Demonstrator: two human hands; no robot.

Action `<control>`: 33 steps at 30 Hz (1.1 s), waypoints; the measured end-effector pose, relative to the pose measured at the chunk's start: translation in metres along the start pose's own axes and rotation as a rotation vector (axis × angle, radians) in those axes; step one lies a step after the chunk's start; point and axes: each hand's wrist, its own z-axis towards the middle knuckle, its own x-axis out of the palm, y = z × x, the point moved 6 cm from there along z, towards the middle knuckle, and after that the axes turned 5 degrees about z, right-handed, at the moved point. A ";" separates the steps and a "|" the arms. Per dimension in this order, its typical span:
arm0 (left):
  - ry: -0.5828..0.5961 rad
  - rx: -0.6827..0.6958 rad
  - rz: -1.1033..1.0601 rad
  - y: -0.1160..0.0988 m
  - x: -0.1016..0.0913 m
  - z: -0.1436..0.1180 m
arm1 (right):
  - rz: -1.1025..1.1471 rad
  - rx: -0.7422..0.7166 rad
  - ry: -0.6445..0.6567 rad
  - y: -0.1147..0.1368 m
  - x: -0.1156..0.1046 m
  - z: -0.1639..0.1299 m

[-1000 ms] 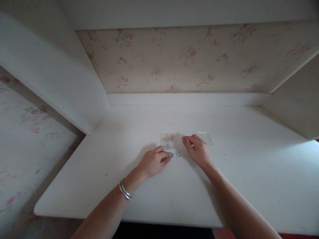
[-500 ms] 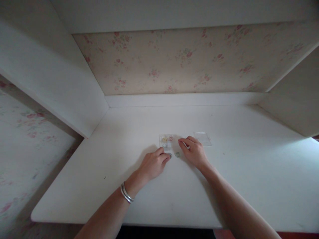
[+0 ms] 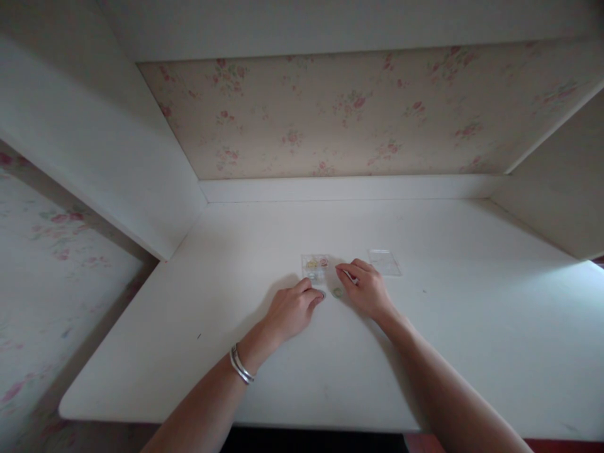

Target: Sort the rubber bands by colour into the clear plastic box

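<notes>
My left hand (image 3: 291,309) rests on the white desk with thumb and fingers pinched at the edge of a small round greyish ring (image 3: 323,295), mostly covered by the fingertips. Just right of it lies a second small ring (image 3: 337,292), pale green, flat on the desk. Behind my left hand is a small clear compartment box (image 3: 321,275) with yellow and red pieces in its far compartments. My right hand (image 3: 367,288) is closed in a pinch to the right of the box, its fingertips pressed together; anything between them is too small to make out.
A clear flat lid (image 3: 385,263) lies behind and right of my right hand. The white desk (image 3: 302,390) is bounded by a left side panel (image 3: 155,189), a low back ledge (image 3: 349,187) and a right panel (image 3: 561,182).
The ring at my left fingertips is a little more covered than before. Both hands have barely shifted; the box, lid and pale green ring stay in place.
</notes>
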 end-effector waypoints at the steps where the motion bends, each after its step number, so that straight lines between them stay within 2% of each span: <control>1: -0.016 -0.003 -0.029 0.001 0.000 0.000 | 0.000 -0.003 0.000 0.000 0.000 0.000; 7: -0.135 -0.035 -0.273 0.014 -0.007 0.004 | -0.006 -0.033 0.012 0.001 0.001 0.001; 10: -0.199 -0.066 -0.334 0.020 -0.012 0.006 | 0.022 -0.094 0.034 0.007 0.000 0.000; 16: -0.310 -0.117 -0.285 0.029 -0.017 0.011 | 0.006 -0.262 0.249 0.034 0.004 -0.006; 22: -0.276 -0.136 -0.209 0.030 -0.012 0.015 | -0.051 -0.297 0.379 0.047 0.008 -0.012; 33: -0.251 -0.141 -0.095 0.024 -0.025 0.003 | -0.099 -0.318 0.436 0.050 0.013 -0.015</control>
